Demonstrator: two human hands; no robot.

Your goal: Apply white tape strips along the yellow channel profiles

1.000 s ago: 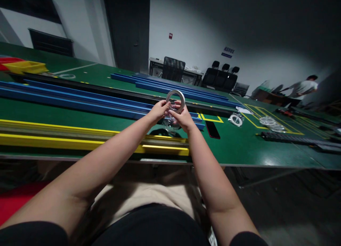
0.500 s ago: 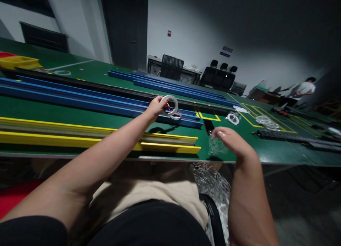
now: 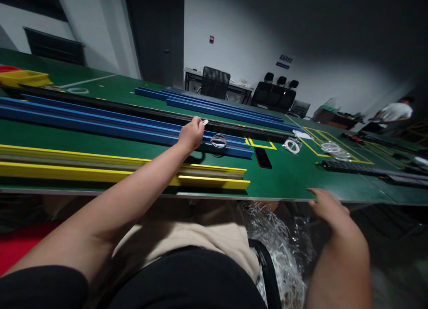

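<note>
My left hand (image 3: pixel 191 135) is closed in a fist above the blue rails (image 3: pixel 100 124) on the green table (image 3: pixel 287 179). Only a white edge of the tape roll (image 3: pixel 205 121) shows past its knuckles. Just right of the fist, a thin ring (image 3: pixel 218 141) lies on the nearest blue rail. My right hand (image 3: pixel 329 208) hangs below the table's front edge with its fingers loosely apart and nothing in them. It is above a heap of crumpled clear plastic (image 3: pixel 281 242) beside my lap.
Long yellow rails (image 3: pixel 100 166) run along the table's near edge. A dark phone (image 3: pixel 262 157) lies right of the rails, with wrapped tape rolls (image 3: pixel 291 146) and a black strip (image 3: pixel 361 168) beyond it. Another person (image 3: pixel 396 113) stands at the far right; chairs (image 3: pixel 214 82) line the back wall.
My right hand pulled the clear wrapping off the roll, carried it down past the table edge and let it go. My left hand kept the roll and closed round it over the blue rails.
</note>
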